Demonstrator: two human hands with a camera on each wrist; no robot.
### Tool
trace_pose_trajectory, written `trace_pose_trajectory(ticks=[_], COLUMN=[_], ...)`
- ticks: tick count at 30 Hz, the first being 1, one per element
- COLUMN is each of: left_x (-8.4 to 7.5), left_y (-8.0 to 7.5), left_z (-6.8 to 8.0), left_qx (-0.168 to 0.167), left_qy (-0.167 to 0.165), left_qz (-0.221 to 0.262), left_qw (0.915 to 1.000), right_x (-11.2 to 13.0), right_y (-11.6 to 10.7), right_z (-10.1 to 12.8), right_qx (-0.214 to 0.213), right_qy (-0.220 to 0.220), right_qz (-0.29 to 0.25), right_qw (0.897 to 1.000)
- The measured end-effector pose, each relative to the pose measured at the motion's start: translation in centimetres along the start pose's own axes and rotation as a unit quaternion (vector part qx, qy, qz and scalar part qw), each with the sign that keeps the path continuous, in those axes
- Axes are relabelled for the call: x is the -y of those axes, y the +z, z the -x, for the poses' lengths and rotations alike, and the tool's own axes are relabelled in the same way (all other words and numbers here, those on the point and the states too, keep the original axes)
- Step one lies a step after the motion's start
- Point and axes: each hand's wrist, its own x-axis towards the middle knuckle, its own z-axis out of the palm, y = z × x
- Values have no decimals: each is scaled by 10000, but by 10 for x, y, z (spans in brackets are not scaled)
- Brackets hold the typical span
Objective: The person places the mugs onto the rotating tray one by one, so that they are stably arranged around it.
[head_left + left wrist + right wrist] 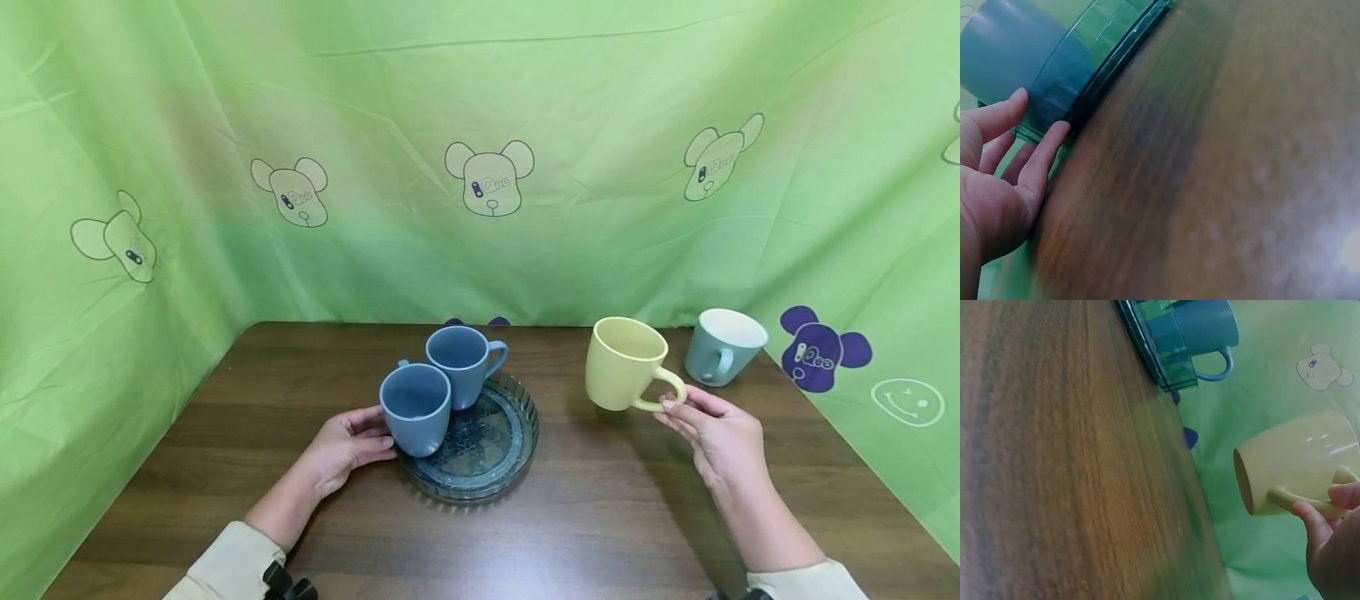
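A round glass dish (529, 427) on the brown table holds two blue mugs, one at the front left (415, 407) and one behind it (459, 362). My left hand (378, 435) lies at the dish's left side with straight fingers. In the left wrist view those fingers (1047, 147) touch the dish rim (1104, 56), with the front blue mug (1004, 44) just beyond. My right hand (675, 408) pinches the handle of a yellow mug (622, 362) to the right of the dish. The right wrist view shows the yellow mug (1297, 462) held above the tabletop.
A pale blue mug with a white inside (723, 346) stands at the back right, close behind the yellow one. Green printed cloth walls in the table (570, 517) at the back and on both sides. Bare wood lies in front of the dish.
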Motion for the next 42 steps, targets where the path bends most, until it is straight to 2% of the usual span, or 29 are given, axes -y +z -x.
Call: trace_pose_trajectory(ticks=[8,18,25,33,42], left_x=[0,2,1,0,-1], left_y=[-1,1,-1,-6,-11], left_z=[3,3,2,-6,-16], left_qx=[-42,-135,-78,-17,140], left_qy=[-22,-116,-107,84,5], left_qz=[45,-55,-29,-61,-51], left_qw=[10000,9998,9999,9999,9999], right_x=[-3,-6,-8,-9,-11], right_y=[3,9,16,21,30], right_z=[8,15,18,20,24], right_qx=[42,289,448,529,701], right_qy=[-27,-12,16,78,15], right_qz=[17,23,24,145,314], right_qw=[10000,9996,9990,9985,9970])
